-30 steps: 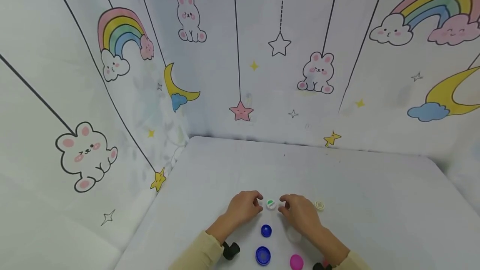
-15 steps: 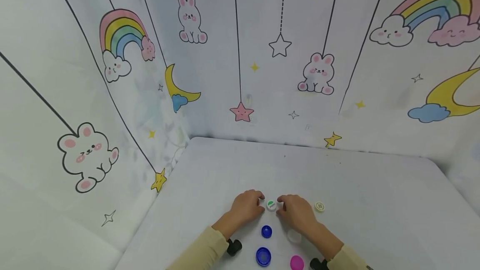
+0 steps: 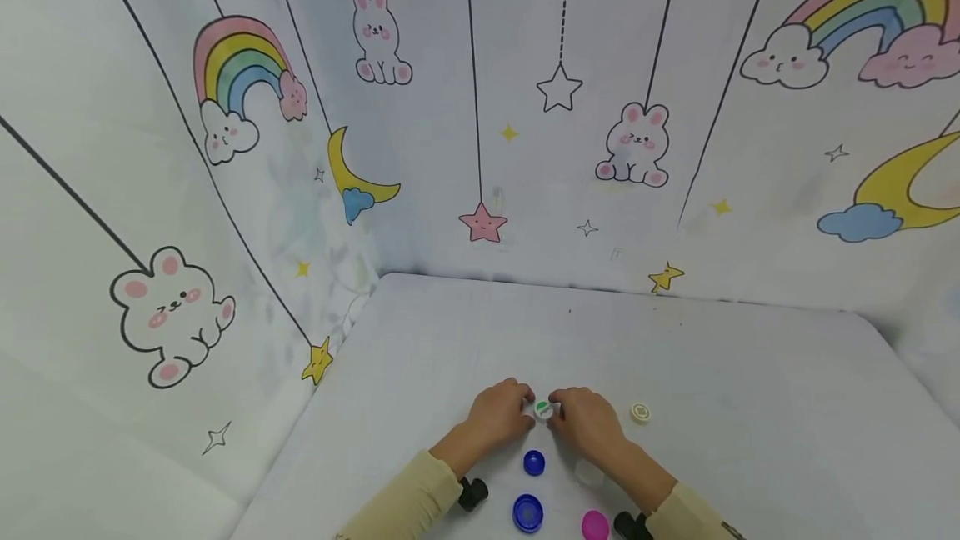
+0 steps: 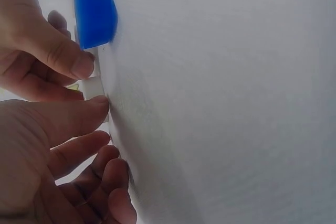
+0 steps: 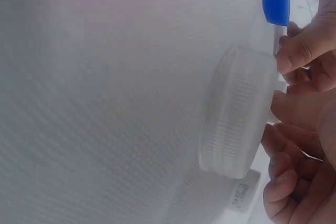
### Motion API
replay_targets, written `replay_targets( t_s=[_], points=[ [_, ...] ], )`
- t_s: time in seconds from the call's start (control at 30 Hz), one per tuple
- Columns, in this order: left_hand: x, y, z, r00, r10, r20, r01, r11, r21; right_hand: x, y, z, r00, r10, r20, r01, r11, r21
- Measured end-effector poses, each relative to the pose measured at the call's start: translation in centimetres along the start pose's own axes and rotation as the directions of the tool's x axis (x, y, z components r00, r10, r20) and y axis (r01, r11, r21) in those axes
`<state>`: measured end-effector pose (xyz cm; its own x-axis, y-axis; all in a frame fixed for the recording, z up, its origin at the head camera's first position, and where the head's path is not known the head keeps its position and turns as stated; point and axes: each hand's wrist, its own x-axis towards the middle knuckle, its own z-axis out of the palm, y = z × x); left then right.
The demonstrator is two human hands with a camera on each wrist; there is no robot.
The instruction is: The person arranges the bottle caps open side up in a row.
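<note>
In the head view a small round white bottle cap [image 3: 543, 412] with a green mark lies on the white table. My left hand [image 3: 501, 415] is at its left side, thumb and finger curled against its edge. Opposite it, my right hand [image 3: 588, 421] has thumb and finger curled against the right edge. In the left wrist view a thumb covers part of the white cap [image 4: 93, 87]. Nearer to me are a small blue cap [image 3: 534, 462] and a larger blue cap [image 3: 528, 513]. A clear ribbed cap [image 5: 236, 114] stands beside my right hand.
A cream cap [image 3: 640, 413] lies right of my right hand. A pink cap [image 3: 596, 525] is near the front edge of view. Black devices [image 3: 473, 494] sit at the sleeves. A wall with cartoon drawings [image 3: 558, 157] rises behind the table.
Both hands have moved inward from either side, closing the gaps between their fingers and the white bottle cap. The other caps stay in place on the table.
</note>
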<state>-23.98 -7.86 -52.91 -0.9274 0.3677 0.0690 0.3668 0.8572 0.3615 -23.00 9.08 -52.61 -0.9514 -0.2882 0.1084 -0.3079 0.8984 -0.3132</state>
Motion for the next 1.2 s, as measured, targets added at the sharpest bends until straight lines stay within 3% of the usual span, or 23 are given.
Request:
replay_targets(
  t_s=[0.43, 0.83, 1.2],
  points=[
    [-0.1, -0.1, 0.3, 0.999, 0.016, -0.04, -0.016, 1.0, -0.002, 0.4, -0.2, 0.7, 0.999, -0.032, -0.021, 0.032, 0.999, 0.018],
    [0.0, 0.2, 0.4, 0.999, -0.002, -0.048, 0.001, 1.0, -0.021, 0.2, -0.4, 0.2, 1.0, -0.021, 0.007, 0.021, 0.999, 0.047],
    [0.3, 0.3, -0.1, 0.997, -0.033, -0.073, 0.027, 0.996, -0.085, 0.3, -0.7, -0.4, 0.998, -0.037, -0.048, 0.041, 0.995, 0.089]
  ],
)
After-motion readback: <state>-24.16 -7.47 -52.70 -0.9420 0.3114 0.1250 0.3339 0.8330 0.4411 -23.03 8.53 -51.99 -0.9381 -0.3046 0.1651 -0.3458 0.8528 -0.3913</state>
